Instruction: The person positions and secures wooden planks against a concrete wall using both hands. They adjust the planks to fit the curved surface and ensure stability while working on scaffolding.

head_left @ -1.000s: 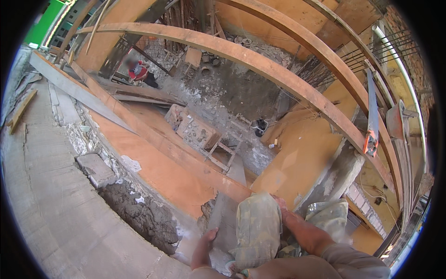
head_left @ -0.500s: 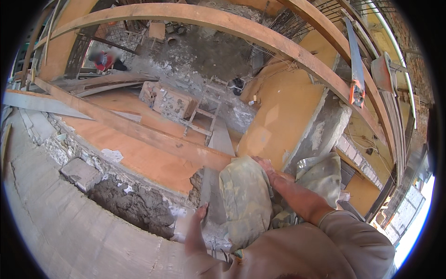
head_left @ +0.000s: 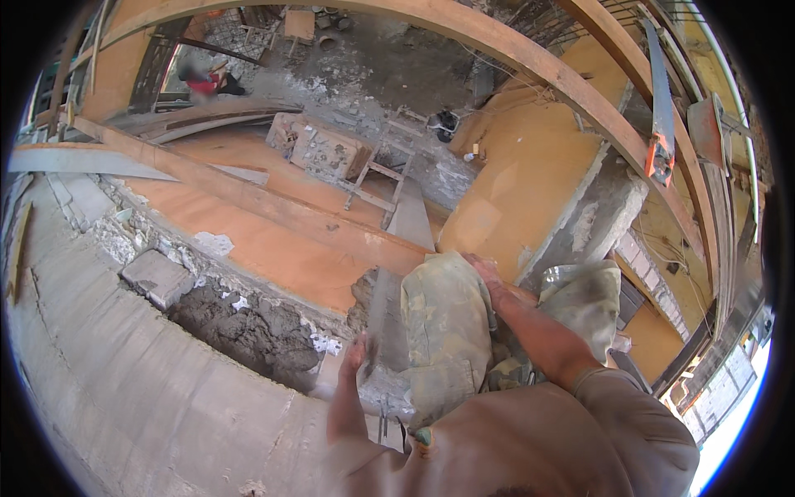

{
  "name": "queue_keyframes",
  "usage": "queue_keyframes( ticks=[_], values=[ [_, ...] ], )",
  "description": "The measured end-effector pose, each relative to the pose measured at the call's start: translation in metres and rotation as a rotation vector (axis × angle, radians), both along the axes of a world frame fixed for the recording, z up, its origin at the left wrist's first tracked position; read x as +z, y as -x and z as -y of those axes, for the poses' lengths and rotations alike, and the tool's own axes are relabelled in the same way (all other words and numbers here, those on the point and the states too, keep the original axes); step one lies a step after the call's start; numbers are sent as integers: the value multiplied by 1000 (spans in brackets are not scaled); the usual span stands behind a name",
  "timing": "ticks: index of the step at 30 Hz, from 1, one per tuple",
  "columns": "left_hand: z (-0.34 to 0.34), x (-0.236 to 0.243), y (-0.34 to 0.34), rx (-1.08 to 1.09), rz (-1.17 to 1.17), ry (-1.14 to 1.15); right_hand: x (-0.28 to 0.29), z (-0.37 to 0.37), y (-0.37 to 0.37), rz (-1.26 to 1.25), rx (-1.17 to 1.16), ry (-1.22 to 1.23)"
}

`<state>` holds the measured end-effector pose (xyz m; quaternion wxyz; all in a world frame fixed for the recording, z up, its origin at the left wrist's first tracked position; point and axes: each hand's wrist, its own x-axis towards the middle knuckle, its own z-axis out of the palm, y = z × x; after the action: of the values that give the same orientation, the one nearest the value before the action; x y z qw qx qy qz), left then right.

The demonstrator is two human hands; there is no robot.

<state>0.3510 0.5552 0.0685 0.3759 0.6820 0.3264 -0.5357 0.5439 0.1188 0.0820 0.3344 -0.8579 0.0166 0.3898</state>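
My left hand (head_left: 354, 354) is low beside the left edge of a grey slab (head_left: 389, 319), its fingers pressed together. A blurred grey bit shows at the fingertips, too indistinct to name. My right hand (head_left: 484, 269) lies over a long wooden beam (head_left: 315, 219), just past my bent knee (head_left: 447, 315). Its fingers curl around the far side of the beam and are partly hidden. To the left of my left hand runs a trough of wet grey mortar (head_left: 248, 335), with a concrete block (head_left: 157, 280) at its far end.
Curved timbers (head_left: 464, 37) arch overhead, and a handsaw (head_left: 661, 124) with an orange handle hangs at the right. A small wooden ladder (head_left: 377, 174) leans below beside a rubble-topped block (head_left: 323, 153). A person in red (head_left: 207, 81) sits at the far left. An orange wall (head_left: 265, 240) drops beyond the ledge.
The whole view has shifted upward and slightly right. Against the slab, my left hand sits slightly further left. My right hand stays on the beam.
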Motion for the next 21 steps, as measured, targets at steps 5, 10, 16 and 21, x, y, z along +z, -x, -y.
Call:
queue_keyframes(
  ticks=[5,10,16,21],
  values=[
    [107,50,-208,449,807,-620,11,-5,-12,-42,8,29],
    [187,84,-336,238,939,-876,7,-6,-16,-103,12,82],
    [210,45,-345,-38,680,-1009,-16,-6,0,-18,21,39],
    [219,48,-354,-85,595,-1050,-7,-7,-2,-30,-51,14]
  ],
)
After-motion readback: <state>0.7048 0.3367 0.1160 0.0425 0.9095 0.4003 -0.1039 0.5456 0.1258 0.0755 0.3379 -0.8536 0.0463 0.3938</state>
